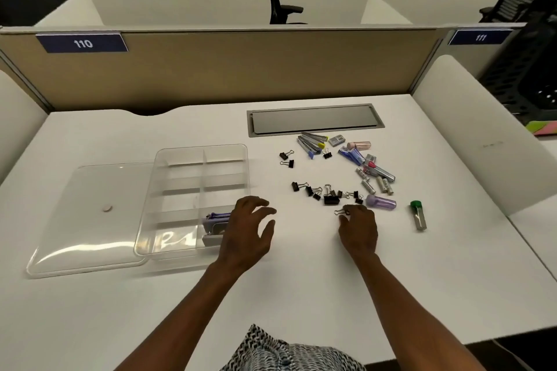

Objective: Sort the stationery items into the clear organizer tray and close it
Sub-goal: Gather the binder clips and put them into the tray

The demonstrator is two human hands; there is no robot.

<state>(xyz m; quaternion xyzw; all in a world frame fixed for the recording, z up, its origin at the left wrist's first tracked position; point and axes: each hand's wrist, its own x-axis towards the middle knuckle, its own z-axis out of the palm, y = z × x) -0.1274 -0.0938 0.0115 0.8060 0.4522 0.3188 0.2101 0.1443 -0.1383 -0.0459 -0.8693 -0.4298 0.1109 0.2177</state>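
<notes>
A clear tray (199, 190) is set near the left side of the worktop (301, 295), with its lid (90, 214) lying off beside it. A small purple stapler (212, 224) is seen in a near corner box of the tray. The left hand (245, 233) is held loose over the tray's right edge, with nothing in it. A clip (342, 212) is pinched by the right hand (358, 230). More clips (330, 196), lead tubes (312, 144) and a green tube (418, 215) are spread toward the right side
</notes>
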